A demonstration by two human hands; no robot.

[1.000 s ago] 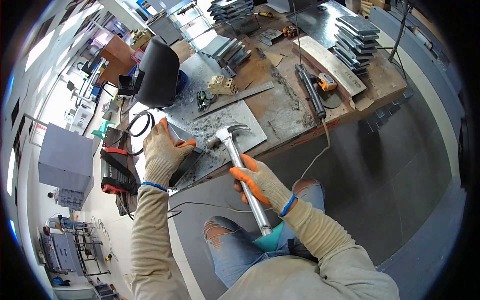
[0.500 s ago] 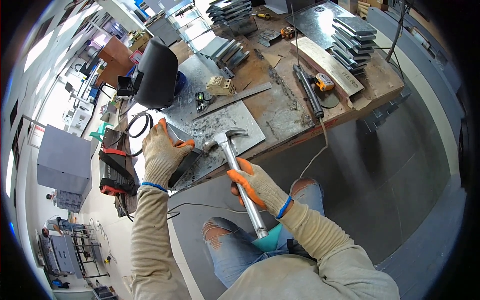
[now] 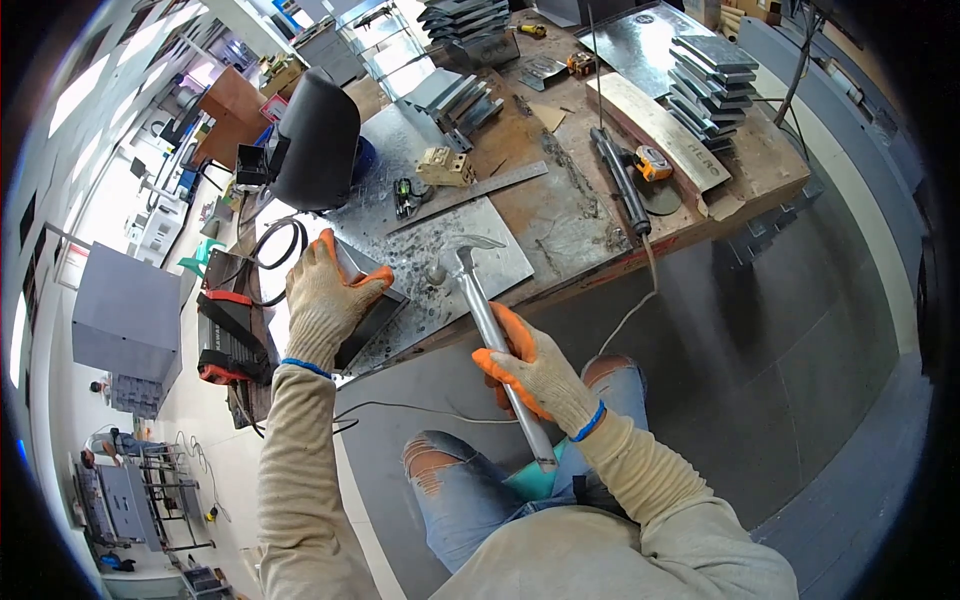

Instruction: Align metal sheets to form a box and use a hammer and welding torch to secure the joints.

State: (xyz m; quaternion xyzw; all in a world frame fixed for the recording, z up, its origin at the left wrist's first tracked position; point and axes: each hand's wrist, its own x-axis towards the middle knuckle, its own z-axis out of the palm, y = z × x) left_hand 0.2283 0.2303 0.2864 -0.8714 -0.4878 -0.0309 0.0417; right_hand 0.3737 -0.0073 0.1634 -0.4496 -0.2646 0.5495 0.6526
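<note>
1. Head view, hands: the left hand (image 3: 325,300), gloved, is pressed flat with fingers curled over a dark angled metal piece (image 3: 372,310) at the near corner of the worktop (image 3: 590,215). The right hand (image 3: 535,375) is clamped around the shaft of a claw hammer (image 3: 478,290), roughly mid-handle.

2. Head view, the hammer: its head lies just above or on the grey steel plate (image 3: 450,260) (contact cannot be told), close to the right of the held piece.

3. Head view, the change: a second ago the hammer head sat slightly higher and further from the plate; it has now come down toward the piece, while the left hand has stayed put. I judge this a striking stroke in progress, the piece being knocked into place.

4. Head view, surroundings: a black welding helmet (image 3: 318,140) stands behind, a steel ruler (image 3: 470,195) lies beyond the plate, and stacked metal plates (image 3: 715,75) sit far right.
</note>
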